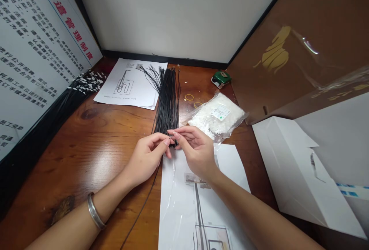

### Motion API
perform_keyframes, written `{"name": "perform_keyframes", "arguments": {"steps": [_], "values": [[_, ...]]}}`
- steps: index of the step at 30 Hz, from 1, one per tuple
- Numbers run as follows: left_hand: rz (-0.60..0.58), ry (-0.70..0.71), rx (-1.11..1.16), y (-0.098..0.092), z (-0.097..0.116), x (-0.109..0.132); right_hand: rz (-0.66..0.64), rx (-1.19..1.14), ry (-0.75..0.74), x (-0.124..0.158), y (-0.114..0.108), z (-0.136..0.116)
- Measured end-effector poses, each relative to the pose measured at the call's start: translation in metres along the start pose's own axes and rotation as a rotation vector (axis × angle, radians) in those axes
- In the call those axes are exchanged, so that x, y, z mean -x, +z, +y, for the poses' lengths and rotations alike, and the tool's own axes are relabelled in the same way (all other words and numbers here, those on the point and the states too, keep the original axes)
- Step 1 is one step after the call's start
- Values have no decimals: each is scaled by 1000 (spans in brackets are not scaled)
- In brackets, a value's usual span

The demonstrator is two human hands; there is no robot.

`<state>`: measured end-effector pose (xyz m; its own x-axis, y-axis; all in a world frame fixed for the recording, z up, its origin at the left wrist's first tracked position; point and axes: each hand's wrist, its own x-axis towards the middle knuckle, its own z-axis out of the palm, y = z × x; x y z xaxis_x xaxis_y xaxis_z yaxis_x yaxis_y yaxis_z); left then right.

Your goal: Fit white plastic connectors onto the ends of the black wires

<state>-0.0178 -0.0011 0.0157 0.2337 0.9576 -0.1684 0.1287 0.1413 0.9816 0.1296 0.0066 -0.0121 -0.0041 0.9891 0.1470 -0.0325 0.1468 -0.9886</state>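
My left hand [147,158] is closed, its thumb and forefinger pinching the end of a thin black wire [142,211]. The wire trails from under that hand toward the bottom edge. My right hand [200,152] meets it fingertip to fingertip, also in a pinch; whatever tiny piece it holds is mostly covered by the fingers. Right behind both hands lies a thick bundle of black wires [168,100], its near ends just under my fingertips. A clear bag of small white pieces [227,121] rests beyond my right hand.
Printed drawing sheets [112,95] lie at the back left, another sheet [175,219] under my right arm. Wires with white ends [49,123] line the left panel. A green tape measure [221,78], yellow rubber bands [189,97] and a white box [288,165] are at the right.
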Motion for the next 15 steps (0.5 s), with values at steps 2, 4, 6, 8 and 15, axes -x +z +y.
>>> {"name": "perform_keyframes", "arguments": {"steps": [2,4,6,8,15], "values": [[3,0,-1,0,1,0,29,21,-48,0,0,1],[4,3,1,0,1,-1,47,52,-74,-1,-1,2],[3,4,2,0,1,0,43,71,-77,-1,-1,3],[-1,3,2,0,0,0,28,78,-71,-1,-2,3],[14,2,-20,0,-1,0,-26,93,-108,0,-3,3]]}}
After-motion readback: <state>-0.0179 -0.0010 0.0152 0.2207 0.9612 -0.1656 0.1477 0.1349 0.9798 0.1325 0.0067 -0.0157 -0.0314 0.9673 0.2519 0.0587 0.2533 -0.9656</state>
